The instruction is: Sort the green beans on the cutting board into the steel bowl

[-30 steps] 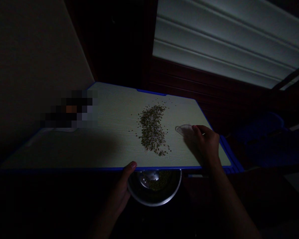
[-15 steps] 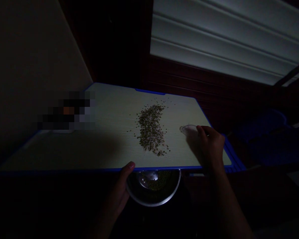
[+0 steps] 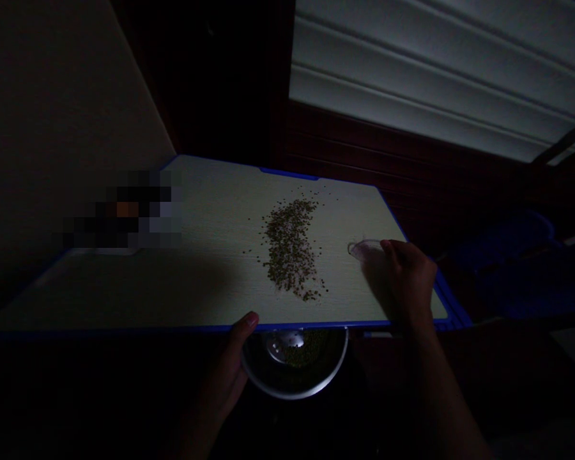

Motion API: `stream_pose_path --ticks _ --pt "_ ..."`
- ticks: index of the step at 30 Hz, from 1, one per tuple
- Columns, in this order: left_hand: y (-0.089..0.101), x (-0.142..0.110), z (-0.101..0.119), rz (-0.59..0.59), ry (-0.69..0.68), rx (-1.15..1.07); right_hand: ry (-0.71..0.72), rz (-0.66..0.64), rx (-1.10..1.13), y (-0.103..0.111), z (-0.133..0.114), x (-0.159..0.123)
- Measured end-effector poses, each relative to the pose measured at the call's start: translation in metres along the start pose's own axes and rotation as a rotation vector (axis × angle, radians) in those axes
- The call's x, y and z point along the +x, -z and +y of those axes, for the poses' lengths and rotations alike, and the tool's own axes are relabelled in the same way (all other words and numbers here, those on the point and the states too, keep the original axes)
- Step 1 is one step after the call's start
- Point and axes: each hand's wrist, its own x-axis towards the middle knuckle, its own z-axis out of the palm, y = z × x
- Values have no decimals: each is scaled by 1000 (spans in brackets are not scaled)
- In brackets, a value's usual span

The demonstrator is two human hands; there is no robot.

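Note:
A loose patch of small green-brown beans (image 3: 290, 246), perhaps mung beans, is spread on a pale blue-edged folding table (image 3: 211, 211). My right hand (image 3: 409, 275) is closed to the right of the beans. Its fingers pinch a small see-through piece with a curved rim (image 3: 364, 248), too dark to name for certain. Just under the table's front edge is a shiny metal bowl (image 3: 311, 391) with more beans (image 3: 306, 350) inside. My left hand (image 3: 232, 364) holds the bowl's left side, its thumb up at the table edge and its other fingers partly hidden.
A blurred-out dark item (image 3: 119, 217) lies at the table's left end. Behind the table are dark red wood panels (image 3: 335, 140) and a pale slatted panel (image 3: 412, 76). Dark blue shapes (image 3: 508, 243), perhaps a chair, stand at right. The room is very dim.
My right hand has shifted slightly to the right with the see-through piece. My left hand, the bowl and the beans look the same.

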Motion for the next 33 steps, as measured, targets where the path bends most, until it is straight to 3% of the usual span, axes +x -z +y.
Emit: stream_pose_path --ticks 16,22,28,33 --pt "-3 -2 1 -31 14 5 4 -14 71 -2 0 0" --pt "-5 -3 2 5 18 11 107 -97 101 -3 -5 0" --pt "-5 -4 2 -23 -23 -1 96 -93 151 -2 -7 0" --pt "-2 -1 1 -17 17 -4 150 -190 207 -2 -16 -2"
